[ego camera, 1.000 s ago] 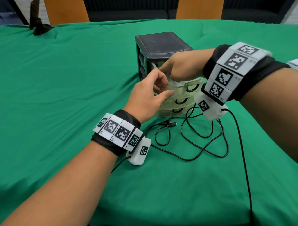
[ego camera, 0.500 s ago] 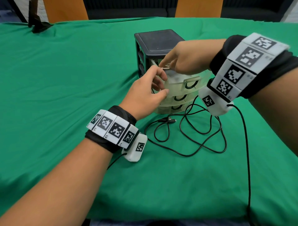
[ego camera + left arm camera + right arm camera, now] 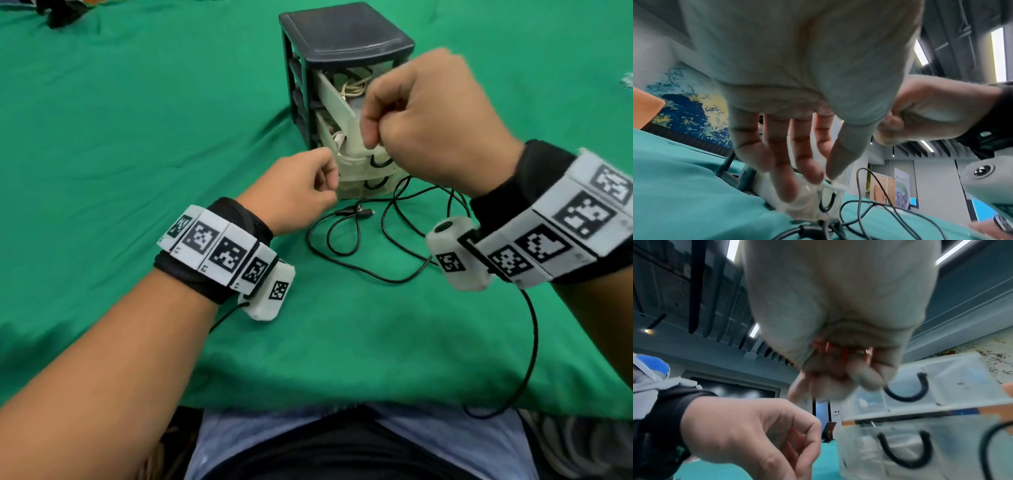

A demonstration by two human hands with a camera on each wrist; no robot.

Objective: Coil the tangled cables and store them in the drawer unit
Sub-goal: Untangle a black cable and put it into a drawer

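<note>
**Both hands at the open drawers; black cable loose on the tabletop**

Drawer unit (image 3: pixel 346 37): dark frame and lid, standing upright on the green-covered tabletop (image 3: pixel 137 120). Its translucent drawers (image 3: pixel 337 99) are pulled out toward the person, stepped one below the other. Pale coiled cables (image 3: pixel 352 87) lie inside the top drawer; more pale cable shows in the drawer under it. Black U-shaped handles mark the drawer fronts, clearest from the right wrist view (image 3: pixel 906 391).

Right hand (image 3: pixel 435 120): raised in front of the upper drawers, fingers curled in, thumb against the index finger. From the wrist view the curled fingers look empty, though motion blur makes this uncertain. Grip together, on nothing I can make out.

Left hand (image 3: pixel 294 192): lower, just beside the front corner of the lower drawers. Head view shows fingers loosely bent; wrist view shows fingers (image 3: pixel 785 162) extended and relaxed over the drawer corner. Holding nothing; whether the tips touch the plastic, cannot tell. Grip apart.

Black cable (image 3: pixel 359 263): uncoiled, in loose overlapping loops on the tabletop right in front of the drawer unit, between the two wrists. Its plug ends (image 3: pixel 359 211) lie together near the bottom drawer. Neither hand touches it.

Both wrists carry bands with printed square markers and white camera housings.
</note>
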